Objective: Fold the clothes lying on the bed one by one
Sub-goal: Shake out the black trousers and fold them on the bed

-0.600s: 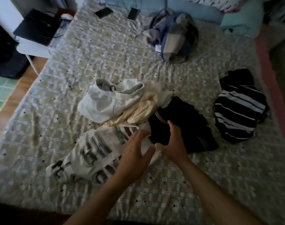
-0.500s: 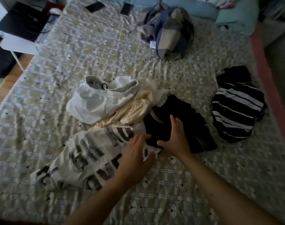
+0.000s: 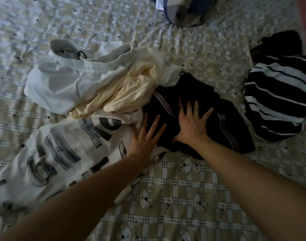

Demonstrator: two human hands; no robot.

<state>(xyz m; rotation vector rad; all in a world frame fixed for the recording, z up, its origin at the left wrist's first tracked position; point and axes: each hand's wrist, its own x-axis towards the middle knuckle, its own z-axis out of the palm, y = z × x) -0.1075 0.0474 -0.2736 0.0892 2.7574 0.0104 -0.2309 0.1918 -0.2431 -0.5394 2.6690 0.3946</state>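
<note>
Hands both flat, fingers spread, gripping nothing | right hand (image 3: 190, 124) presses black garment (image 3: 204, 91) mid-bed (image 3: 183, 188); left hand (image 3: 145, 136) straddles it and lettered white garment (image 3: 61, 153) | I'd drag black toward near edge, clear of pile, then smooth | count: six garments, adding white drawstring piece (image 3: 61, 80), cream piece (image 3: 128, 91), striped piece (image 3: 277, 101), plaid piece (image 3: 183, 11); two hands

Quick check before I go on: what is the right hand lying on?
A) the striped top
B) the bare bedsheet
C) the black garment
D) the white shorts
C: the right hand lies flat, fingers spread, on the black garment, with the striped top lying apart from it, further to the right.
</note>
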